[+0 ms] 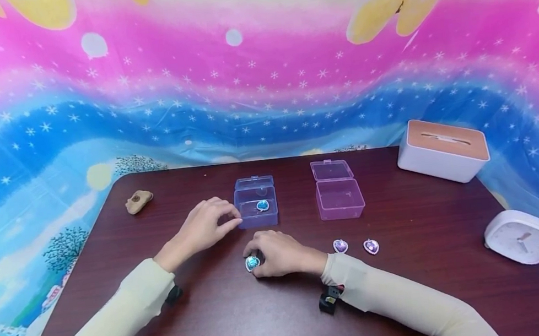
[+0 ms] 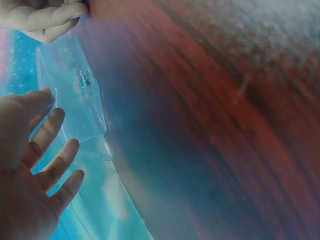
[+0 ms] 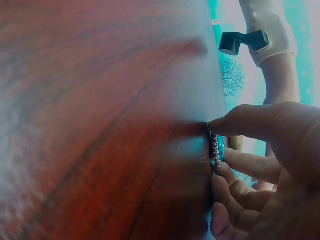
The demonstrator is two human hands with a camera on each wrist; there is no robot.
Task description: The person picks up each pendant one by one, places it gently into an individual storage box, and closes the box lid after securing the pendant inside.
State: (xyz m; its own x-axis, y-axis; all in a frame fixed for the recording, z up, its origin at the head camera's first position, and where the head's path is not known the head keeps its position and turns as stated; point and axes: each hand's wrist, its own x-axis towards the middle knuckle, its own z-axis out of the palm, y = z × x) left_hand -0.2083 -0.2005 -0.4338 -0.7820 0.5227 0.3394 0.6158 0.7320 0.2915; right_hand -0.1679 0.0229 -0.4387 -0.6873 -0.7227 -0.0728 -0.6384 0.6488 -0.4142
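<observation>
My right hand point(image 1: 276, 251) pinches a blue gem point(image 1: 252, 263) with a silver beaded rim between thumb and fingers, low at the tabletop. The right wrist view shows this blue gem point(image 3: 221, 147) edge-on, thumb at one end and a finger at the other. Beside a clear blue box point(image 1: 258, 221), lid raised, is my left hand point(image 1: 208, 223), its fingers loosely bent and spread. Its fingertips are at the box's left side; whether they touch it I cannot tell. Another blue gem point(image 1: 263, 206) lies inside that box.
A clear pink box point(image 1: 341, 211) with raised lid stands to the right. Two purple gems point(image 1: 340, 246) lie in front of it. A tissue box point(image 1: 440, 157) and a white clock point(image 1: 522, 238) are at the right, a beige lump point(image 1: 139, 201) at back left.
</observation>
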